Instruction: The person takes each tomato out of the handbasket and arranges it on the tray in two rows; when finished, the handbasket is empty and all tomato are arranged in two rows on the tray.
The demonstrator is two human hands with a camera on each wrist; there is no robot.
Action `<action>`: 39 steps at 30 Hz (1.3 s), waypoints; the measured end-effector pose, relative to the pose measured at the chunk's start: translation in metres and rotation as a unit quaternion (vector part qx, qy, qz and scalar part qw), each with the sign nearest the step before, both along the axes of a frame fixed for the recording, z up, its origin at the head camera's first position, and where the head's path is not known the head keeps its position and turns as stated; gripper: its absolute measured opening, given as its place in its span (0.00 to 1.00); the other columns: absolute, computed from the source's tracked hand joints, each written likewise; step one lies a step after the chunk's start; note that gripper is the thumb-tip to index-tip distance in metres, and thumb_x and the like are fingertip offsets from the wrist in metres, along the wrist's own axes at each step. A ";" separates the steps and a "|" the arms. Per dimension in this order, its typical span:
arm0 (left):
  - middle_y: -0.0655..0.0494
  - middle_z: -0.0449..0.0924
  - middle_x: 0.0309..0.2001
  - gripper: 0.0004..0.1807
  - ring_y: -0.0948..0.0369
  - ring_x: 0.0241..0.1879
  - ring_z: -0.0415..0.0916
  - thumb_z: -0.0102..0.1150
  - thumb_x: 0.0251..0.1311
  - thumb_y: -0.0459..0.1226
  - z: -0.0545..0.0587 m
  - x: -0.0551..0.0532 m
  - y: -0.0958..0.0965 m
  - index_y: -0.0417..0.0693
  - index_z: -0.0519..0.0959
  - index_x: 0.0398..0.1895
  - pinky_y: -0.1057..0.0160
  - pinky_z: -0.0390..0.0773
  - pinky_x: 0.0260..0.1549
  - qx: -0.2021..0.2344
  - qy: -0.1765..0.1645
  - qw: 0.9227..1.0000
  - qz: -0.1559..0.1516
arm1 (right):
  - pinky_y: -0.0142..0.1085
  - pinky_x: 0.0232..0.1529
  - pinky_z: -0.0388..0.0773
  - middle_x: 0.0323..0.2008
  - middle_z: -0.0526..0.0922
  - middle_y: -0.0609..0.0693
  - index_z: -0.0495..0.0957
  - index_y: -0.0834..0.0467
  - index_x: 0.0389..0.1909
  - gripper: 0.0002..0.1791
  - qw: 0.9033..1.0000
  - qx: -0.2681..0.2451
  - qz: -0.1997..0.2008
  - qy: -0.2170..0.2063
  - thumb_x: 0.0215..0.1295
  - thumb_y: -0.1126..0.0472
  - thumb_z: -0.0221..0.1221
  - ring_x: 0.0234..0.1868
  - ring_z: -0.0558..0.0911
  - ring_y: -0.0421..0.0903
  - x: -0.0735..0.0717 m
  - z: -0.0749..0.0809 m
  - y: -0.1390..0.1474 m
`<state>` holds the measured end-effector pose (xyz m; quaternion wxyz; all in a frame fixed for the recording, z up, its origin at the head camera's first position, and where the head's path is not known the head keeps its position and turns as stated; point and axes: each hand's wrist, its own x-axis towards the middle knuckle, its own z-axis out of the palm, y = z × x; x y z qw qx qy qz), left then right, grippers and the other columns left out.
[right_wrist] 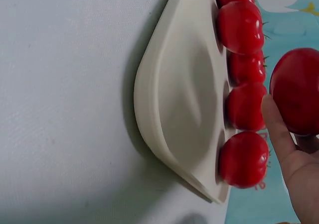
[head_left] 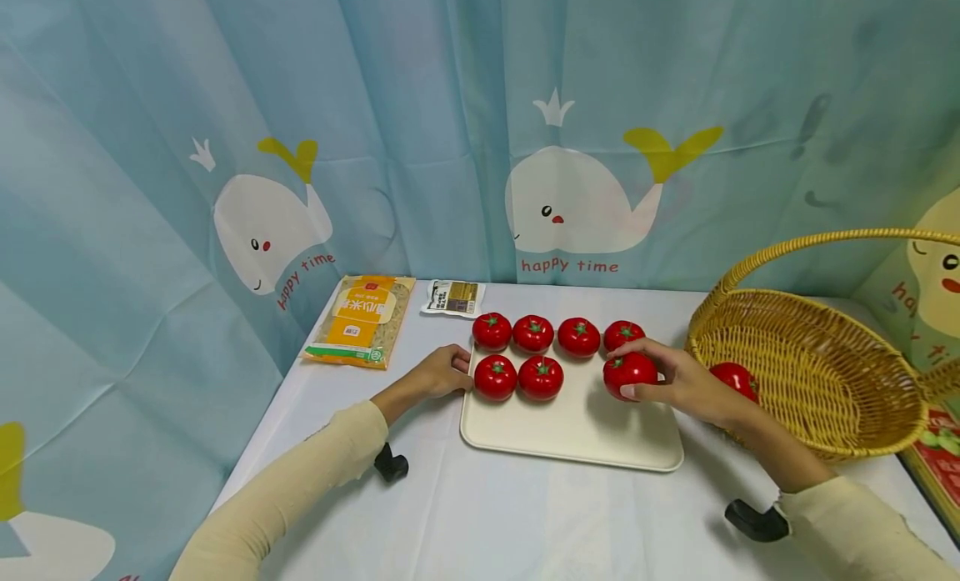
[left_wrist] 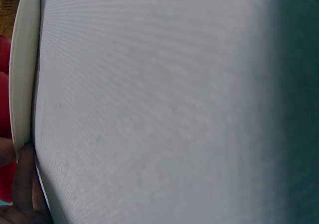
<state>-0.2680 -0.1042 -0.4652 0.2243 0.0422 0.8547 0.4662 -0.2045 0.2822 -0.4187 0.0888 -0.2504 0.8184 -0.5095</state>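
Observation:
A cream tray (head_left: 570, 435) lies on the white table. Several red tomatoes (head_left: 578, 338) form a back row on it, and two more tomatoes (head_left: 541, 378) sit at the front left. My right hand (head_left: 693, 387) grips another tomato (head_left: 632, 375) above the tray's right half, thumb on the near side; its shadow falls on the tray. In the right wrist view this tomato (right_wrist: 299, 92) hangs apart from the others. At the tray's left rim, my left hand (head_left: 442, 373) pinches the edge, with the thumb inside and fingers (left_wrist: 24, 176) outside the rim.
To the right stands a wicker basket (head_left: 817, 373) with a tall handle and one tomato (head_left: 735, 381) inside. A yellow food packet (head_left: 360, 323) and a small white packet (head_left: 453, 298) lie at the back left. Blue whale-print curtains (head_left: 420, 131) hang behind the table.

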 end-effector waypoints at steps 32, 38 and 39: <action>0.49 0.77 0.42 0.25 0.60 0.38 0.75 0.66 0.51 0.29 0.002 0.001 -0.001 0.37 0.73 0.55 0.67 0.83 0.38 0.009 -0.001 1.000 -0.001 | 0.25 0.52 0.77 0.69 0.64 0.67 0.71 0.61 0.66 0.32 0.999 0.006 -0.040 -0.008 0.61 0.62 0.69 0.63 0.72 0.65 0.000 -0.016 -0.027; 0.48 0.76 0.42 0.25 0.60 0.38 0.76 0.65 0.52 0.28 0.001 0.001 -0.001 0.36 0.73 0.55 0.66 0.84 0.38 0.014 -0.005 1.000 -0.002 | 0.29 0.49 0.81 0.62 0.71 0.65 0.71 0.61 0.64 0.34 0.999 0.001 -0.041 -0.018 0.57 0.63 0.71 0.58 0.76 0.62 -0.001 -0.021 -0.027; 0.48 0.76 0.42 0.25 0.60 0.38 0.76 0.65 0.52 0.28 0.001 0.001 -0.001 0.36 0.73 0.55 0.66 0.84 0.38 0.016 -0.005 1.000 -0.002 | 0.28 0.49 0.81 0.61 0.71 0.65 0.71 0.62 0.64 0.34 0.999 0.001 -0.039 -0.017 0.57 0.63 0.71 0.58 0.76 0.63 -0.001 -0.021 -0.028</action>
